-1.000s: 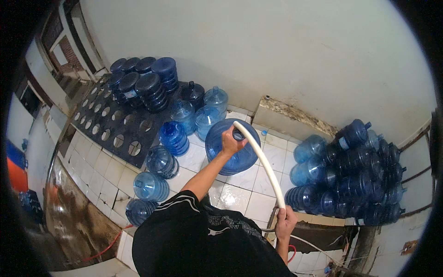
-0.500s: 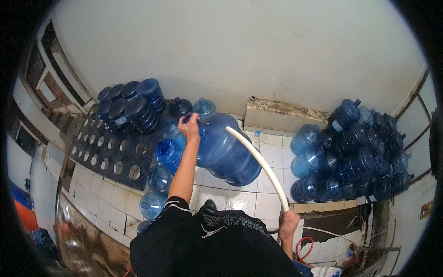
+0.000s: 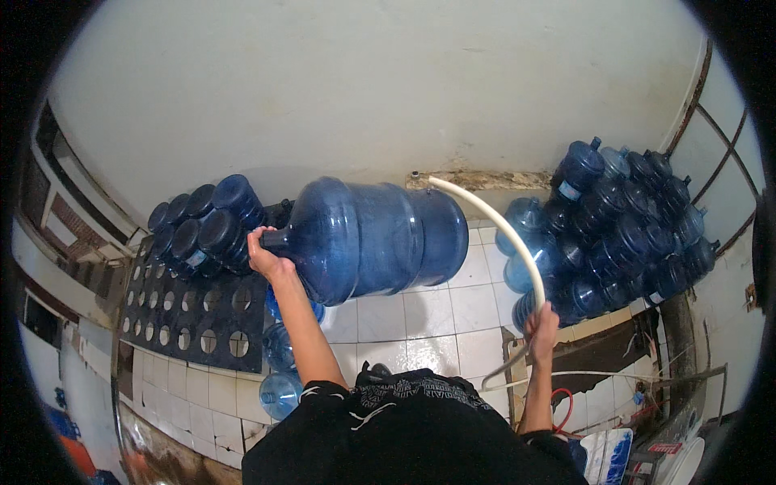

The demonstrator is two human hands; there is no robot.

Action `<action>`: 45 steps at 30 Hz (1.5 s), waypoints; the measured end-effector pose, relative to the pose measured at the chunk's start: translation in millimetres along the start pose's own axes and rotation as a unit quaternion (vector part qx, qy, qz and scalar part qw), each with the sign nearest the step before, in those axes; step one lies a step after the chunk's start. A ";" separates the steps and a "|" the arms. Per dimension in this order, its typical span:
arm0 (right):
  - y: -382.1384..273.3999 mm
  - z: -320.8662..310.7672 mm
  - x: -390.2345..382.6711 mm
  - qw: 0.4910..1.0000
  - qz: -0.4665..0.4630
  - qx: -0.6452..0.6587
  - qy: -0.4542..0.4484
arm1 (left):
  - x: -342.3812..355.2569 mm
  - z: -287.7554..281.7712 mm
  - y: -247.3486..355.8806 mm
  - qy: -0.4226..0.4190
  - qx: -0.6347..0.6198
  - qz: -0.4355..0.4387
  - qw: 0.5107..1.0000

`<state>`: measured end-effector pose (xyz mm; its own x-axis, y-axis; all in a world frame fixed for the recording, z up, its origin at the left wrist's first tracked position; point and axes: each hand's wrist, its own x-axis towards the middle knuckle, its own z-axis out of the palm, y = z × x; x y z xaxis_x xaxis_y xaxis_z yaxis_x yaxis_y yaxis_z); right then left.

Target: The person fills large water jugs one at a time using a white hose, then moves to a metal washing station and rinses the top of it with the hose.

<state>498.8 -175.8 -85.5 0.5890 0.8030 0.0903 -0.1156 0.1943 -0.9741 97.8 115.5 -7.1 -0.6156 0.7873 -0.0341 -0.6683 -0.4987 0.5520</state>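
Wall and floor: we see a pale, scuffed wall [image 3: 388,89] above shiny white tiles [image 3: 428,319].
Writing: pale lettering and a light emblem cross the black shirt [image 3: 404,440]; one jug in the right-hand stack [image 3: 622,242] wears a light label [image 3: 569,191], too small for us to read.
Big jug: we find the blue, ribbed, see-through jug [image 3: 372,238] on its side in front of us, neck left, base right, above the tiles in our view.
Left hand: our left hand [image 3: 273,257] has its fingers wrapped about the jug's neck.
Right hand: our right hand [image 3: 542,327] is closed around the cream hose [image 3: 517,242], which arches up so its end shows just beside the jug's upper edge.
Left edge: the neck end reaches toward upturned jugs [image 3: 202,234] on a black holed rack [image 3: 166,315].
Open room: we see bare tiles between the jug's base and the stack, the hose curving across.
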 end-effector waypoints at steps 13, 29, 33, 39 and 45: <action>3.7 1.2 -17.4 0.995 0.045 0.033 0.086 | 30.2 28.6 19.4 0.066 -0.021 -0.009 0.998; 13.1 63.5 -23.3 0.996 0.022 -0.071 0.038 | 20.5 43.9 -78.3 -0.266 0.145 -0.005 0.953; -3.0 60.3 -63.3 0.991 0.035 -0.097 0.080 | -17.1 39.2 -141.6 -0.311 0.278 0.055 0.907; -18.7 25.7 -117.2 0.986 0.042 -0.119 0.108 | -108.0 9.0 -257.7 -0.427 0.425 0.095 0.792; -22.8 -3.8 -126.7 0.986 0.086 -0.114 0.082 | -179.2 -21.4 -340.1 -0.509 0.541 0.186 0.643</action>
<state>429.8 -284.1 -75.5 0.7004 0.7070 -0.0977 -0.0542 -0.0839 -0.9950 426.5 136.3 -206.6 0.3106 0.7914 0.5265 0.4672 -0.6094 0.6405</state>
